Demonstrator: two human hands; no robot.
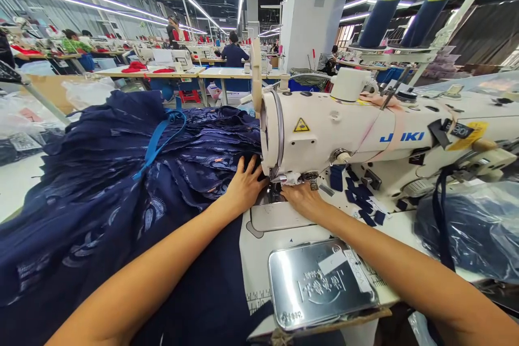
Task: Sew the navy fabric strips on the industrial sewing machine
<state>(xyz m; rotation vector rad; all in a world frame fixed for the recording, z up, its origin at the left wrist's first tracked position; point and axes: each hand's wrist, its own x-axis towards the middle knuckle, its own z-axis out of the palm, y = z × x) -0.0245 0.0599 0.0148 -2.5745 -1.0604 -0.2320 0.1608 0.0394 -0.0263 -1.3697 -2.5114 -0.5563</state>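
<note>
My left hand (245, 186) lies with its fingers spread on navy fabric (194, 173), just left of the needle area of a white sewing machine (316, 124). On the other side of the presser foot (274, 193) is my right hand (304, 200), its fingers drawn together and pointing at the foot. The machine head hides part of those fingers, and what they hold cannot be made out. A large stack of navy garment pieces with pale printed patterns is heaped to the left, with a blue strip (154, 146) tied around it.
A metal tin lid (322, 284) lies on the machine table in front. Small navy fabric pieces (363, 200) are scattered under the machine arm. Thread cones (379, 21) stand above right; a plastic-wrapped bundle (470, 227) sits at right. Other people work at tables behind.
</note>
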